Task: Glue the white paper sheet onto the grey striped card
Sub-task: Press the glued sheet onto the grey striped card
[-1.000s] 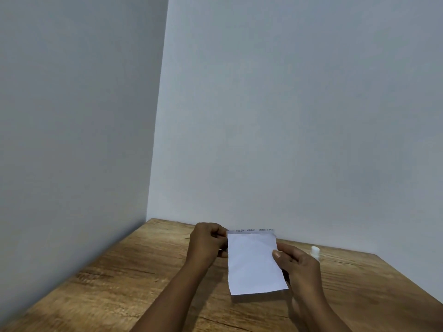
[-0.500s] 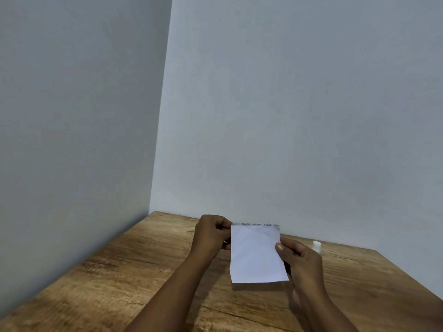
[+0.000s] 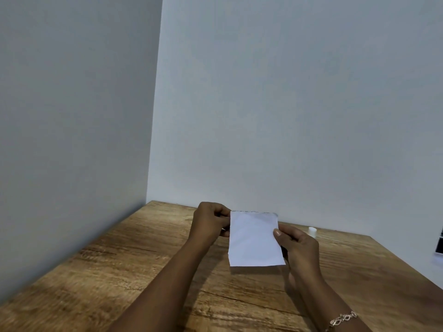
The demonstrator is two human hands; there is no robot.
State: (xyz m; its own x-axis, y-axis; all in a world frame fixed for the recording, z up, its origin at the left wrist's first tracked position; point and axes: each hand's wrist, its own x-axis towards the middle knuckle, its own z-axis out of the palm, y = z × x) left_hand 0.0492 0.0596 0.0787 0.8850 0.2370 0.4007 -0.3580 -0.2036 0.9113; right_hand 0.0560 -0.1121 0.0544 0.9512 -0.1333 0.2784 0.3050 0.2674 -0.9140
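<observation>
The white paper sheet (image 3: 253,238) is held upright a little above the wooden table (image 3: 119,271), near its far edge. Behind it only a thin grey sliver of the striped card (image 3: 269,213) shows along the top edge; the rest of the card is hidden. My left hand (image 3: 209,224) pinches the sheet's upper left edge with curled fingers. My right hand (image 3: 298,248) grips the right edge, its thumb pressed on the front of the sheet.
A small white cap-like object (image 3: 312,230) stands on the table by the back wall, right of my hands. A dark item (image 3: 440,244) shows at the right frame edge. Walls close the table at the left and back.
The strip of card showing above the sheet has shrunk to a sliver. Both hands keep their hold and sit a little farther from me.
</observation>
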